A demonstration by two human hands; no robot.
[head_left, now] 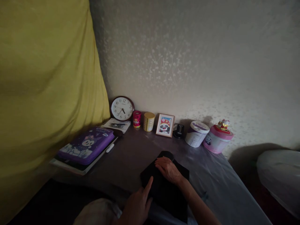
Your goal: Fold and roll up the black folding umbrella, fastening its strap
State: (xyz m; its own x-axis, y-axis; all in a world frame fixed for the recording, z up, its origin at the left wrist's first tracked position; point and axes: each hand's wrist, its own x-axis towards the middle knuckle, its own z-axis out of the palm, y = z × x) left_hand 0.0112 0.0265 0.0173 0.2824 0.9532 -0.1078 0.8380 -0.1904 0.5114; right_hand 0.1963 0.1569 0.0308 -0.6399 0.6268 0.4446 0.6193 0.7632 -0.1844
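Observation:
A black piece of folded cloth (168, 197), apparently a garment, lies on the table in front of me. My right hand (167, 168) rests on its upper part, palm down, with the fingers laid over the fabric. At the cloth's left edge is my left hand (138, 203). Its index finger points forward onto the fabric, and the thumb stands apart from it. The other left fingers are mostly hidden. The dark fabric shows few folds in the dim light, so its exact kind is unclear.
A purple case (87, 145) lies on a flat book-like stack at left, near a yellow curtain (47, 78). Along the wall stand a clock (122, 108), a pink can (137, 119), a yellow tin (149, 122), a picture frame (165, 125) and two tubs (196, 134).

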